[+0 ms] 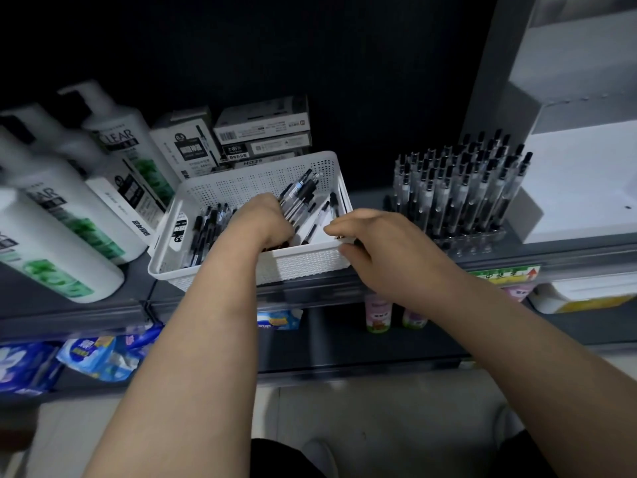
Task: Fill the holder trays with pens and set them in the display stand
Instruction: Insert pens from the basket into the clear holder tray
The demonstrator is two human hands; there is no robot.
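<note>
A white perforated basket [241, 188] sits on the dark shelf and holds several loose black-and-clear pens [206, 225]. My left hand [265, 219] is inside the basket, closed around a bunch of pens [300, 194] that stick up past my fingers. My right hand [375, 243] rests on the basket's front right rim, fingers curled over the edge and thumb on the outer wall. To the right stands a clear holder tray [472, 236] packed with upright pens [458, 188].
White shampoo pump bottles [58, 215] crowd the shelf's left side. Pen boxes [262, 132] are stacked behind the basket. A white unit [582, 188] stands at the far right. Packaged goods [89, 357] and small bottles [379, 312] fill the lower shelf.
</note>
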